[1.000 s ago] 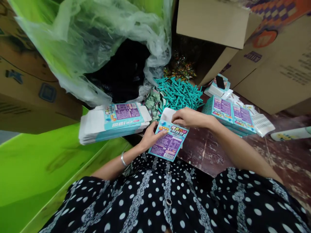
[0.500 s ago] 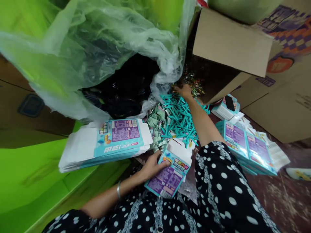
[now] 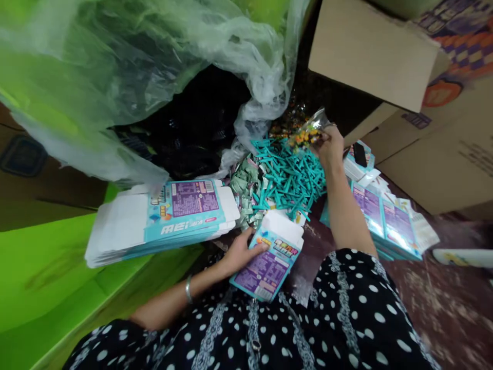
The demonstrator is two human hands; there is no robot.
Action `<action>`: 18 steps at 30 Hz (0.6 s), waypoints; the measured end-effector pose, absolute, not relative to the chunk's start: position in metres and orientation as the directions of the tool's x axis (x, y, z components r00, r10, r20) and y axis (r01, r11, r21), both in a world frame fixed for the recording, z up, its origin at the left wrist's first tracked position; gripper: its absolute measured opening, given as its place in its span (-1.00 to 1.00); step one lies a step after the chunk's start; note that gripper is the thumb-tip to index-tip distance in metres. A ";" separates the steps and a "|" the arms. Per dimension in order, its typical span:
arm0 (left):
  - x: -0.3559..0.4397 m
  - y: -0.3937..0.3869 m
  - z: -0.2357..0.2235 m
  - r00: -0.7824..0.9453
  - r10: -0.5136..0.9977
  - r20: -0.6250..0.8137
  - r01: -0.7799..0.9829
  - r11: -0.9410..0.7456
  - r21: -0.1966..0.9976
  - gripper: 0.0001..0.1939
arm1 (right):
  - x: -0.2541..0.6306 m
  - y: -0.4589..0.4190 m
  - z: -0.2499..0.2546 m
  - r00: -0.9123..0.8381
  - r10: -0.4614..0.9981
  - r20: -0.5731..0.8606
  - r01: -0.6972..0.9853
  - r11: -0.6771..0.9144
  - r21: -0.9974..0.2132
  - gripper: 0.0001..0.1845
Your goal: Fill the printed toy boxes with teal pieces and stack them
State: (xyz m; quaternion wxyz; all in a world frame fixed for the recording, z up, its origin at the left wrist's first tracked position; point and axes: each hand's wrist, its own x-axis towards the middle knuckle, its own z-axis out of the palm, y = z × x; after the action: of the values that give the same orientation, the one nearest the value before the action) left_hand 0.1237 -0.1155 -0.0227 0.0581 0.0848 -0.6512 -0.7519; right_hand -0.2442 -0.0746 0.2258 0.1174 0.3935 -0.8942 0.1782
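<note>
My left hand is closed on a teal and purple cardboard box, thumb on its printed face. The box is tilted over my lap, with its white top flaps pointing away from me. My right hand grips a small clear plastic packet with orange and yellow pieces in it. The packet is held above a heap of teal plastic sticks. Left of the sticks lie pale green foil sachets. Behind the packet, more shiny packets are partly in shadow.
A stack of flattened boxes lies on the left. Printed boxes and a dark phone-like object are at the right. A large plastic bag with a dark inside and an open cardboard carton stand at the back.
My right hand has drawn back and to the right from the shiny packets, and a clear packet now shows in it. My left hand keeps the box in nearly the same place.
</note>
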 end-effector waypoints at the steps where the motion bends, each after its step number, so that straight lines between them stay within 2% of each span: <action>1: 0.123 -0.117 -0.020 -0.978 -0.206 -0.043 -0.012 -0.148 0.989 -0.48 | -0.225 -0.052 0.230 -0.705 -0.598 0.381 -0.705 0.649 -0.286 -0.41; 3: 0.123 -0.120 -0.015 -0.975 -0.219 -0.023 0.013 -0.161 0.987 -0.47 | -0.181 -0.013 0.236 -0.775 -0.512 0.371 -0.631 0.664 -0.401 -0.55; 6: 0.125 -0.122 -0.004 -0.978 -0.207 0.025 0.057 -0.150 0.987 -0.47 | -0.112 0.028 0.246 -0.784 -0.608 0.128 -0.600 0.688 -0.408 -0.69; 9: 0.128 -0.118 0.007 -0.989 -0.139 0.048 0.065 -0.118 0.991 -0.46 | -0.054 0.042 0.255 -0.701 -0.706 -0.100 -0.664 0.697 -0.270 -0.80; 12: 0.132 -0.109 0.018 -0.995 -0.078 0.063 0.070 -0.091 0.993 -0.45 | -0.012 0.039 0.253 -0.625 -0.745 -0.233 -0.750 0.656 -0.083 -0.88; 16: 0.137 -0.099 0.027 -0.995 -0.027 0.093 0.095 -0.081 0.992 -0.44 | 0.021 0.024 0.242 -0.646 -0.713 -0.272 -0.762 0.624 0.176 -0.84; 18: 0.140 -0.096 0.029 -0.994 -0.003 0.112 0.111 -0.109 0.988 -0.41 | 0.029 0.019 0.241 -0.643 -0.716 -0.272 -0.765 0.589 0.258 -0.84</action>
State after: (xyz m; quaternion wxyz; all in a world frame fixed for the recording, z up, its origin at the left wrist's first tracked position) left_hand 0.1402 -0.0960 0.0293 0.0384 -0.0407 -0.6665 -0.7434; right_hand 0.0295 0.0187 0.2410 -0.0696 0.4167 -0.8888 -0.1780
